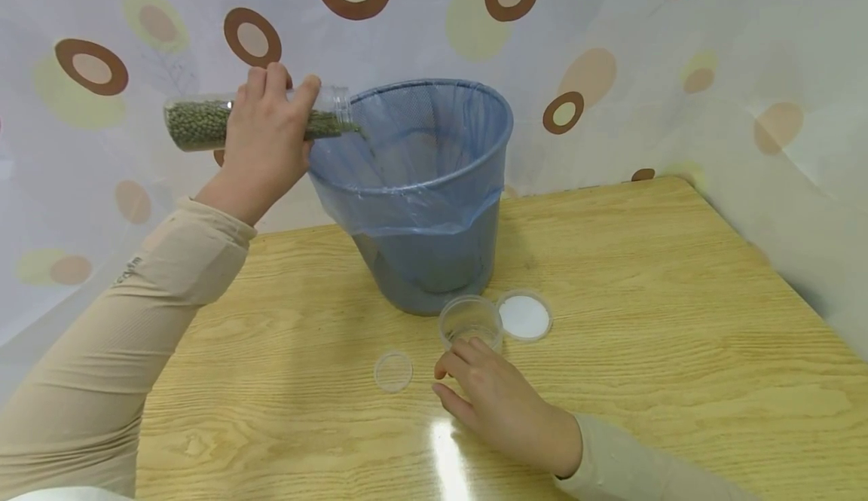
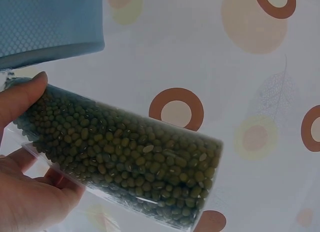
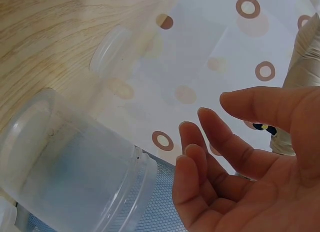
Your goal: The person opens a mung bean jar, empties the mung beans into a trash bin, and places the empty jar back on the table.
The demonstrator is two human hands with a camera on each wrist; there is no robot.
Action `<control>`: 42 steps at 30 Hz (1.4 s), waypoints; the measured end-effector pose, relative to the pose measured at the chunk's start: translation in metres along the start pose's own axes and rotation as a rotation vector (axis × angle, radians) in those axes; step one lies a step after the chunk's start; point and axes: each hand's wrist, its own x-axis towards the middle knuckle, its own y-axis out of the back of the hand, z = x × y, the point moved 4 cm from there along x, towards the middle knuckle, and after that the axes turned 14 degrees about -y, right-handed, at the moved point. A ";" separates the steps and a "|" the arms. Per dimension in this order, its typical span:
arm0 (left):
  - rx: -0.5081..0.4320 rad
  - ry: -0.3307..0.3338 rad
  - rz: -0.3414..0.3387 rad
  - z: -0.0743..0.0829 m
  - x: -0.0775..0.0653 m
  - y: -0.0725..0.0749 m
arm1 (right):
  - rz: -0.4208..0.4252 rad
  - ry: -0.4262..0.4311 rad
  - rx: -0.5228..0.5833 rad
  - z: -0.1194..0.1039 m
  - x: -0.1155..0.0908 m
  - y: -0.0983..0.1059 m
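My left hand [image 1: 267, 128] grips a clear plastic bottle [image 1: 197, 123] of green mung beans, tipped nearly level with its mouth at the bin's left rim. Beans spill from the mouth into the blue mesh bin [image 1: 434, 260], which is lined with a thin bluish bag [image 1: 407, 218]. In the left wrist view, beans [image 2: 125, 147] fill much of the bottle, and thumb and fingers wrap its neck end. My right hand [image 1: 498, 399] holds nothing, its fingers loosely bent beside a clear jar [image 3: 75, 162]. That jar stands uncapped in front of the bin, partly hidden by the fingertips in the head view.
A lid with a white disc [image 1: 524, 316] lies just right of the jar. To the jar's left lies a small clear round lid [image 1: 393, 371]. The wooden table [image 1: 644, 335] meets a wall sheet with printed circles [image 1: 576, 19] behind the bin.
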 end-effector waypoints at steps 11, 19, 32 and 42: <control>0.008 0.011 0.003 -0.001 0.000 0.000 | 0.003 0.008 -0.003 -0.001 0.000 0.002; 0.002 0.016 0.002 -0.001 0.000 0.000 | 0.001 0.005 0.002 -0.001 0.000 0.002; -0.009 0.039 -0.048 -0.003 0.000 -0.003 | 0.006 0.012 0.007 -0.002 -0.001 0.001; -0.017 0.040 -0.051 -0.002 -0.001 -0.004 | -0.004 0.008 0.001 -0.002 -0.001 0.000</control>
